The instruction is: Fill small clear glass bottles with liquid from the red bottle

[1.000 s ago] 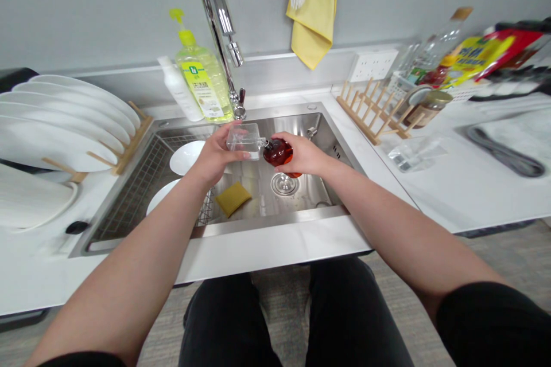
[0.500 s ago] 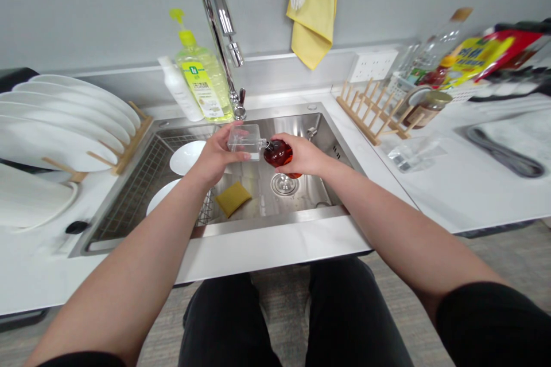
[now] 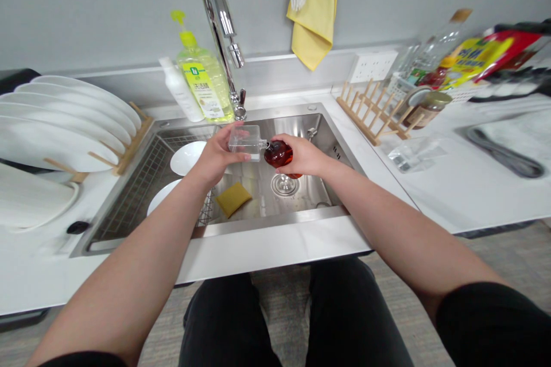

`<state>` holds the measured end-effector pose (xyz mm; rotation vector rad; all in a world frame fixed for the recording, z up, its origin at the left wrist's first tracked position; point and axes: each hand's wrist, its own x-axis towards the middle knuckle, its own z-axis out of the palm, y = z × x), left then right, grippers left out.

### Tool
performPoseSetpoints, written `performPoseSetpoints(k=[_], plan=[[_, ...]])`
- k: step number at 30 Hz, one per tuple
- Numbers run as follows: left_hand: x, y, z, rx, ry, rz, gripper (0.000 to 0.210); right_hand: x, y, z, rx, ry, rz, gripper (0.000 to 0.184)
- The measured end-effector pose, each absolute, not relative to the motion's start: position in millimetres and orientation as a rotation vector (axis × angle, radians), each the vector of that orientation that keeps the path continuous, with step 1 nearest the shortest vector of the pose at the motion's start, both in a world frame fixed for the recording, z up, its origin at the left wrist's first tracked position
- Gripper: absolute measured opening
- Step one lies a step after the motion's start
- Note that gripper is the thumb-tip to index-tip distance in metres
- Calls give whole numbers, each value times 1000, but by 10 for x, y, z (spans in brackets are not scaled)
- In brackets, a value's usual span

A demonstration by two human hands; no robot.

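Note:
Over the sink (image 3: 271,219), my left hand (image 3: 217,157) is closed around a clear square-sided bottle (image 3: 244,139), tipped on its side with its neck to the right. My right hand (image 3: 303,156) grips a bottle of dark red liquid (image 3: 276,153), tilted so that its mouth meets the clear bottle's neck. Whether liquid passes between them I cannot tell. Below the hands lies a yellow sponge (image 3: 233,199) on the sink floor, left of the drain (image 3: 284,184). White plates (image 3: 187,157) rest in the wire rack at the sink's left.
Behind the sink stand a tap (image 3: 224,23), a dish soap bottle (image 3: 204,83) and a white bottle (image 3: 183,92). Plates (image 3: 64,120) fill a wooden rack at left. To the right are an empty wooden rack (image 3: 365,114), a jar (image 3: 426,110) and a plastic packet (image 3: 408,156).
Almost nothing differs. Both hands hold the two bottles mouth to mouth in the same place, and the view has shifted very slightly.

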<state>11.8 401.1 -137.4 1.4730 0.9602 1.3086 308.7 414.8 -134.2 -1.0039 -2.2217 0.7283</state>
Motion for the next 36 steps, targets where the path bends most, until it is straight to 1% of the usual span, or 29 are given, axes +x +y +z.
performPoseSetpoints(k=[16,36], plan=[[101,4020,-1391,1520,939,1307,100,3089,4155,-1361,-995,-2218,740,82],[98,4014,-1390,1513,953,1310,103,3095,4163,-1371,-1003,-2227,778,83]])
